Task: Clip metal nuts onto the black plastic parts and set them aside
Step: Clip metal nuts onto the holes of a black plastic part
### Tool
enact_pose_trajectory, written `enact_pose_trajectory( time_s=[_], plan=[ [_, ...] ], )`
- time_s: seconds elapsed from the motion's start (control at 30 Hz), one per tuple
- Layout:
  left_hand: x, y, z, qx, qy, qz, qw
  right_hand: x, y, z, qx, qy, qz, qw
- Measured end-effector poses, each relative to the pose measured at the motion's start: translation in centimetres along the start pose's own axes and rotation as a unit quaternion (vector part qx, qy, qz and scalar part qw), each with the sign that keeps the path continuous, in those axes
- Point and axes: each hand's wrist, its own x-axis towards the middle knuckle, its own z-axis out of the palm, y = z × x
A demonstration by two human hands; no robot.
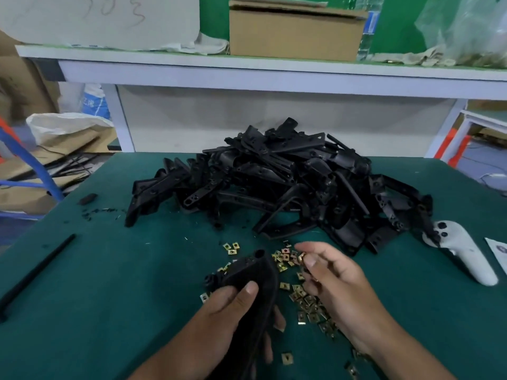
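Near edge of the worktop [82,311]: left hand [219,319] wraps a black plastic part [252,292], thumb on its top face, fingers curled underneath. The part points away from the body, its holed end [259,253] free beyond the grip.

Right hand [334,281] sits just right of it, thumb and forefinger pinching one metal nut [301,257], held near the part's far end but not yet on it. Other fingers look loosely curled; can't tell if they hold spares.

Loose nuts [307,300] are scattered on the green mat around and under both hands, toward the near-right.

Handling, my read: the part is rigid moulded plastic, light, matte, so a mid-body grip is fine and leaves the clip edge exposed. The nut is small, thin sheet metal, springy, easy to drop or cock sideways. Pinch it by its flat sides, open mouth toward the part's edge, and push straight on.

Mid worktop: big pile of black parts [274,182]. White controller [466,256] by the right edge, black rod [38,272] near the left edge.

Beyond the far edge: white shelf [247,75] with a cardboard box [293,34].
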Motion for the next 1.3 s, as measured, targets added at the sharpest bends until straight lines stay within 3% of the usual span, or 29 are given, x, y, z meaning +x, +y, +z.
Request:
enact_pose_trajectory(
  time_s=[0.1,0.2,0.37,0.6,0.77,0.93,1.3],
  plan=[
    [0.0,-1.4,1.1,0.059,-0.002,0.007,0.998,-0.2,-0.3,0.0,0.021,-0.031,0.008,0.999],
    [0.3,-1.7,1.7,0.042,-0.039,0.010,0.998,-0.4,-0.5,0.1,0.061,-0.064,0.030,0.996],
    [0.3,-2.4,1.3,0.021,0.048,-0.035,0.998,-0.6,-1.0,0.3,0.084,-0.072,0.035,0.993],
    [0.3,-2.3,0.6,0.091,-0.017,0.078,0.993,-0.7,-1.4,0.4,0.071,-0.090,0.054,0.992],
    [0.4,-1.7,1.0,0.143,-0.005,0.114,0.983,-0.9,-1.7,0.4,0.085,-0.110,0.059,0.988],
    [0.0,-1.4,1.5,0.283,-0.005,0.200,0.938,-1.2,-2.1,0.1,0.005,-0.129,0.058,0.990],
    [-0.4,-1.4,1.8,0.345,-0.019,0.194,0.918,-1.6,-2.7,0.5,-0.005,-0.152,0.054,0.987]
  ],
)
